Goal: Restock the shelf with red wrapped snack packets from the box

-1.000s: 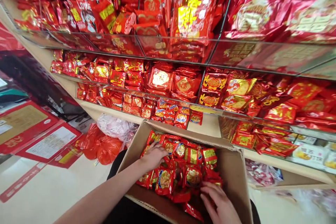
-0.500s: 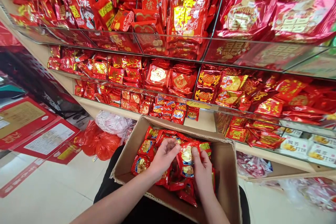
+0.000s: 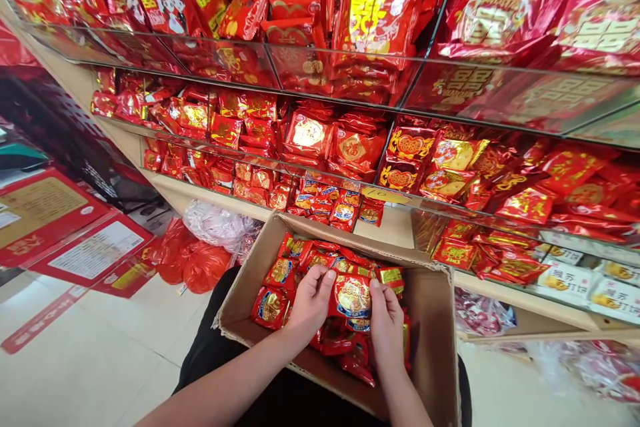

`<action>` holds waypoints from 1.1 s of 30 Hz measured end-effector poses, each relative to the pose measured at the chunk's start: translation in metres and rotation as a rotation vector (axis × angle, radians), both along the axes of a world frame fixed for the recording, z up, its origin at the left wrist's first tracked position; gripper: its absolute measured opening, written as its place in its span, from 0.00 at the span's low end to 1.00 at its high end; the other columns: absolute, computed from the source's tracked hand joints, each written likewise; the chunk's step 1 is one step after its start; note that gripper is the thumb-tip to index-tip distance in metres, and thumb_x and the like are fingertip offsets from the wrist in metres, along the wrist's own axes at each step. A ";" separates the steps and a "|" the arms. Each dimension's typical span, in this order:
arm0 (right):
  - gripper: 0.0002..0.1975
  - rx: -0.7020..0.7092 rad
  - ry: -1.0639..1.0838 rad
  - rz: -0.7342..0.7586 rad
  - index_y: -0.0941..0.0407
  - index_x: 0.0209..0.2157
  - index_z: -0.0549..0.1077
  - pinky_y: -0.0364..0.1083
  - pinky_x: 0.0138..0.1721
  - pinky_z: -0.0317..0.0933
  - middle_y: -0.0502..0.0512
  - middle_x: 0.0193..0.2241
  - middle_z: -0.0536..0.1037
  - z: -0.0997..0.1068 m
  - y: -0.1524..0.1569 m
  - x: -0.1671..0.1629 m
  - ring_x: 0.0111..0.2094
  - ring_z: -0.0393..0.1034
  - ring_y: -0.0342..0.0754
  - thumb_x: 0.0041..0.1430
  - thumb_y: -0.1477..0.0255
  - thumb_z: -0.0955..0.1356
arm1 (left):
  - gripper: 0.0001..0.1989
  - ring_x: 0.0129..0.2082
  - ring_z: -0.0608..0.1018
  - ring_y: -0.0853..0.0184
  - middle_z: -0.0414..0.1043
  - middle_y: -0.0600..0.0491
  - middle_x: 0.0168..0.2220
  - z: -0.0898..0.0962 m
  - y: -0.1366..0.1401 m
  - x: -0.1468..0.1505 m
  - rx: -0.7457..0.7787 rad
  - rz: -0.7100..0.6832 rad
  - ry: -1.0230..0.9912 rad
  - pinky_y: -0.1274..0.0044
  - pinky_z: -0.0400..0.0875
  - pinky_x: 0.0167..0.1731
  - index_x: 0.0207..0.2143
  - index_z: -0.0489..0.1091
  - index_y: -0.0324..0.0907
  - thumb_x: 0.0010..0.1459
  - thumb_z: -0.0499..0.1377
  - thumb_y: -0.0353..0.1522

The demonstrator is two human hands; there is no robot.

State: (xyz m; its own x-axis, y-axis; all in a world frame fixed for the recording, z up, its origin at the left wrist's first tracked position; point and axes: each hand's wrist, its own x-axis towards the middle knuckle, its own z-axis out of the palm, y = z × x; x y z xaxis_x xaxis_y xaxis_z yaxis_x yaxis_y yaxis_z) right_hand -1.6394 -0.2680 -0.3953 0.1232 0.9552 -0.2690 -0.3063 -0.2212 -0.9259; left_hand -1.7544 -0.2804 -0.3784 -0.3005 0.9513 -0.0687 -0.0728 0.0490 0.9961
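A cardboard box [image 3: 431, 340] rests on my lap, with several small red snack packets [image 3: 273, 307] lying in it. Over its middle, one red snack packet [image 3: 353, 297] with a gold and blue print is stretched between my hands. My left hand [image 3: 311, 303] pinches its left edge between thumb and fingers. The right edge is pinched by my right hand [image 3: 387, 317]. At least one more packet shows just below the held one; whether it is gripped too I cannot tell.
Tiered shelves [image 3: 300, 167] full of red packets rise right behind the box, with clear plastic front edges. Red plastic bags [image 3: 203, 270] lie on the floor to the left, beside red printed cartons [image 3: 95, 253]. More plastic-wrapped goods [image 3: 590, 367] sit low on the right.
My left hand has closed on the left edge of the packet, which now lies flat between both hands. The camera view has shifted slightly.
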 end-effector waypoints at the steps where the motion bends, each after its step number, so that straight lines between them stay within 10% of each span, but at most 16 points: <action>1: 0.16 0.004 -0.008 0.005 0.57 0.22 0.63 0.38 0.24 0.55 0.44 0.20 0.64 0.001 -0.001 -0.001 0.22 0.57 0.39 0.47 0.58 0.66 | 0.12 0.24 0.62 0.74 0.58 0.60 0.22 -0.001 -0.001 0.000 0.012 0.013 0.051 0.82 0.58 0.26 0.26 0.60 0.41 0.54 0.51 0.40; 11: 0.19 0.089 -0.436 -0.021 0.57 0.23 0.65 0.39 0.24 0.55 0.47 0.20 0.67 0.003 -0.010 0.001 0.23 0.59 0.41 0.52 0.55 0.60 | 0.10 0.21 0.61 0.73 0.57 0.60 0.21 -0.004 -0.004 -0.007 0.017 -0.020 0.405 0.80 0.57 0.24 0.28 0.58 0.42 0.58 0.44 0.38; 21: 0.16 -0.220 0.198 0.000 0.55 0.31 0.67 0.38 0.29 0.59 0.46 0.29 0.71 0.004 -0.005 0.004 0.30 0.65 0.41 0.41 0.62 0.70 | 0.10 0.23 0.62 0.73 0.57 0.59 0.22 -0.003 -0.003 -0.013 0.076 -0.056 0.393 0.81 0.59 0.26 0.30 0.58 0.42 0.57 0.44 0.38; 33: 0.19 -0.084 -0.208 0.023 0.56 0.33 0.67 0.43 0.31 0.61 0.51 0.33 0.72 -0.006 -0.006 0.009 0.33 0.66 0.46 0.46 0.55 0.64 | 0.08 0.20 0.62 0.73 0.57 0.60 0.20 0.000 -0.003 -0.016 0.114 -0.071 0.485 0.81 0.58 0.24 0.30 0.60 0.43 0.57 0.45 0.36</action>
